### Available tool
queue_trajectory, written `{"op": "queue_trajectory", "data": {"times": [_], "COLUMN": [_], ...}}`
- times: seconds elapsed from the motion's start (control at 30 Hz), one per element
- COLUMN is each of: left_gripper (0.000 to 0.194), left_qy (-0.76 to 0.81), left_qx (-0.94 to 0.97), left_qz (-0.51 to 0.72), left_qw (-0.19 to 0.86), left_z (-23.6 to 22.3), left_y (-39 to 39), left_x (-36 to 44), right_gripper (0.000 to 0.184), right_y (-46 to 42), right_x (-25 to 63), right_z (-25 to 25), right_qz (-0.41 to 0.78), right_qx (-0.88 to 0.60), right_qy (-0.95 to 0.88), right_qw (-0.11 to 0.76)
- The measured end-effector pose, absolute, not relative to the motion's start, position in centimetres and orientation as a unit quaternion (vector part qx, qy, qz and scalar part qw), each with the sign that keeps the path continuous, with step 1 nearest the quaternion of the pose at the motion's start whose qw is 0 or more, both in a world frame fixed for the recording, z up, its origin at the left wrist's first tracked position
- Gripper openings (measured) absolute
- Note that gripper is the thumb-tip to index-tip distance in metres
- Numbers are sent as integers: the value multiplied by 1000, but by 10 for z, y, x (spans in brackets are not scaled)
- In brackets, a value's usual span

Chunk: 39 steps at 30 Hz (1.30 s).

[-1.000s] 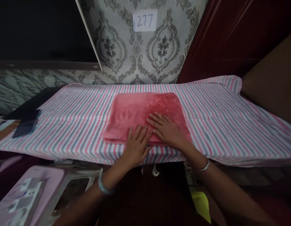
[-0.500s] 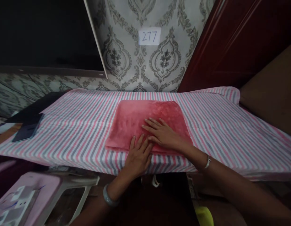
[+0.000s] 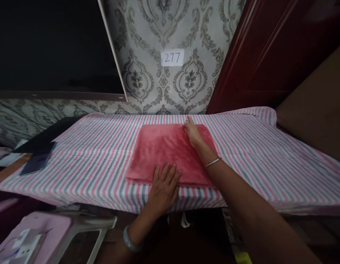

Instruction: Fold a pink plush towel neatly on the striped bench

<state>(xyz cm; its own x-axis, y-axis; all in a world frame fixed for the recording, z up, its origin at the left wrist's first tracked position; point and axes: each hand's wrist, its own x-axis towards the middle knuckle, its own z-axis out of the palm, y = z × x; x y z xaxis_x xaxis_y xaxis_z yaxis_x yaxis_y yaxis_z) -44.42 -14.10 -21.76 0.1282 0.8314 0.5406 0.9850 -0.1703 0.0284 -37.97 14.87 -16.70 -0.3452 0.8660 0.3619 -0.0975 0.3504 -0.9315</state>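
Note:
A folded pink-red towel (image 3: 161, 150) lies flat in the middle of a board covered with a pink, grey and white striped cloth (image 3: 255, 154). My left hand (image 3: 164, 185) rests flat on the towel's near edge, fingers stretched out and apart. My right hand (image 3: 192, 132) reaches across to the towel's far edge, fingers extended along the cloth there; it holds nothing that I can see. Both wrists wear bangles.
A dark flat object (image 3: 36, 161) lies at the board's left end. A pale plastic stool (image 3: 84, 227) with a pink printed item (image 3: 24, 238) stands at lower left. Patterned wallpaper with a paper label "277" (image 3: 172, 58) is behind; a dark red door (image 3: 269, 51) stands at right.
My right hand has slid from the towel's near middle up to its far edge. My left hand has stayed on the near edge. The view has tilted a little.

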Motion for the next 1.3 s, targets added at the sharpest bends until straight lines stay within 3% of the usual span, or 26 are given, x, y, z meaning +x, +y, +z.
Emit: {"op": "queue_trajectory", "data": {"times": [0.13, 0.23, 0.43, 0.57, 0.77, 1.1, 1.3], "left_gripper": [53, 47, 63, 63, 58, 58, 58], "left_qy": [-630, -636, -649, -737, -746, -806, -847], "left_qx": [-734, -739, -731, -656, -650, -583, -510], "left_qz": [-220, -219, -206, -158, -142, -96, -128], "left_qw": [125, 43, -43, -33, 41, 36, 74], "left_z": [-203, -166, -101, -118, -157, -131, -141], "left_y": [-144, -130, -12, 50, 50, 36, 22], "left_x": [-448, -449, -436, -439, -449, -535, -564], "right_gripper": [67, 63, 70, 76, 82, 82, 79], "right_y": [162, 160, 155, 156, 156, 151, 150], "right_x": [-365, -366, -368, -364, -366, -369, -367], "right_z": [-196, -208, -208, -210, -217, -207, -208], "right_qz": [586, 619, 651, 643, 604, 623, 612], "right_qx": [-274, -258, -240, -245, -252, -275, -258], "right_qy": [-537, -471, -431, -463, -512, -477, -495], "right_qw": [542, 573, 577, 559, 556, 556, 561]}}
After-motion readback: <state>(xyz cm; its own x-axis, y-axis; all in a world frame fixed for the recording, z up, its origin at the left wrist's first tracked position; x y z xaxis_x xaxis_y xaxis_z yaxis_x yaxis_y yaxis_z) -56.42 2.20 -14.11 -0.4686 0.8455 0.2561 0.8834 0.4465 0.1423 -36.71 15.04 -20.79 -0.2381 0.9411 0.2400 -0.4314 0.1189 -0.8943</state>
